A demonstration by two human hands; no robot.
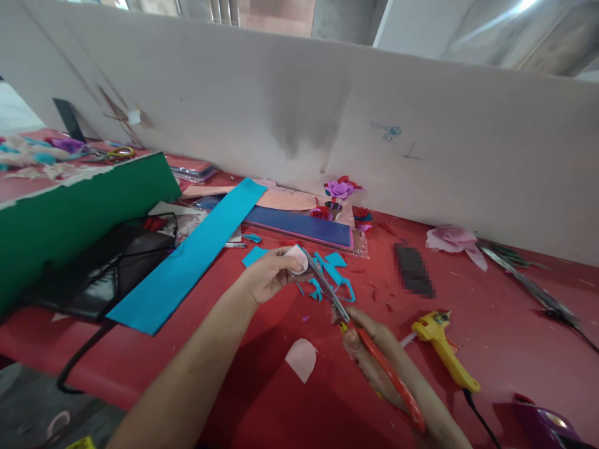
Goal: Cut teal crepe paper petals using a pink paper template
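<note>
Between the thumb and fingers of my left hand (274,273) is a small pale pink paper petal (297,259), with a thin blue edge showing at its top. My right hand (374,352) grips red-handled scissors (390,374), their blades pointing up and left against the petal's right edge. Whether the blades are cutting into it I cannot tell. A loose pink petal piece (302,360) lies on the red table below my hands. Blue paper scraps (334,271) are scattered just behind the scissor blades.
A long blue strip (191,259) lies across a black bag (98,268) on the left, beside a green panel (93,212). Paper flowers (341,188) stand against the white partition (224,106). On the right are a yellow glue gun (444,349), a blurred dark object (414,271) and a purple item (545,424).
</note>
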